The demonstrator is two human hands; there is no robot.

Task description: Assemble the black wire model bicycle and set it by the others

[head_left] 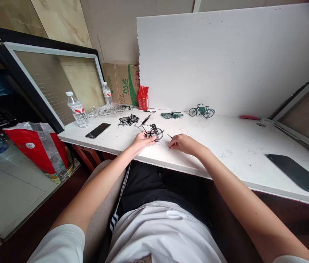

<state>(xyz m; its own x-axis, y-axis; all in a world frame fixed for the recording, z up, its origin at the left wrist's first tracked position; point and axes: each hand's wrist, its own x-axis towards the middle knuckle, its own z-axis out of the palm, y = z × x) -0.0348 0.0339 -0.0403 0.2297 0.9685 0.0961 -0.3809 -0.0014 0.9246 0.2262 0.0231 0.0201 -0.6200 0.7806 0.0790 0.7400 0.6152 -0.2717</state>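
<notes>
Holds a black model bicycle point(154, 128) in the left hand point(142, 142), with thumb and fingers closed narrowly on its lower part, near the front edge of the white table point(211, 149). Shows 1 spoked wheel on the side toward the right grip, and slants up and away from the left grip at the other end.

In the right hand point(183, 143), pinches a thin dark piece point(170, 136) between thumb and fingers, just beside the bicycle but apart from it. Juts out on the far side of that pinch; cannot tell what it is. Has a tiny dark bit just below the right fingertips, too small to tell whether held or lying loose.

Beyond the left grip and slightly left, shows a cluster of black bicycle parts point(128, 119). To the left of that grip, has a phone point(98, 130) lying flat, then 2 clear bottles point(79, 111) standing farther off. Straight beyond, shows a small red box point(143, 98) in front of a cardboard box point(125, 84). Beyond the right grip, has 2 green models: a flattened green bicycle point(172, 115) and, farther right, an upright green bicycle point(202, 110). Well to the right of the right grip, shows a dark slab point(298, 173).
</notes>
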